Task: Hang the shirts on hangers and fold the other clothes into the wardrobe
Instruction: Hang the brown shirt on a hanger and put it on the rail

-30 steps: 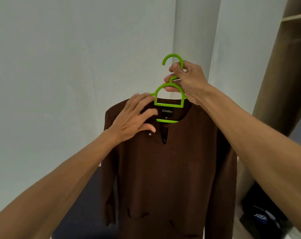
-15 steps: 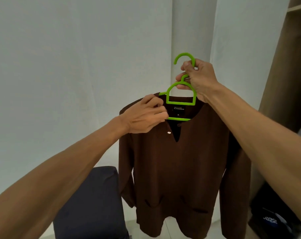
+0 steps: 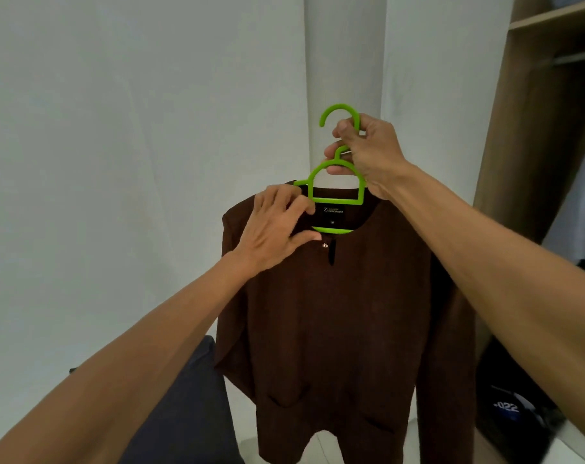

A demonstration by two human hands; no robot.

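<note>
A dark brown long-sleeved shirt (image 3: 344, 313) hangs in front of me on a bright green plastic hanger (image 3: 338, 192). My right hand (image 3: 368, 152) grips the hanger's neck just below its hook and holds it up. My left hand (image 3: 277, 226) pinches the shirt's collar on the left side, beside the neck label, with thumb and fingers curled on the fabric. The hanger's shoulders are hidden inside the shirt.
A wooden wardrobe (image 3: 535, 162) stands open at the right, with a shelf and a rail near the top and pale clothes (image 3: 582, 212) hanging inside. A dark blue seat (image 3: 184, 413) sits low at the left. Dark items (image 3: 512, 410) lie on the wardrobe floor. White walls lie behind.
The shirt on its hanger has stayed held up at about the same height. My left hand went from lying flat on the left shoulder to pinching the collar.
</note>
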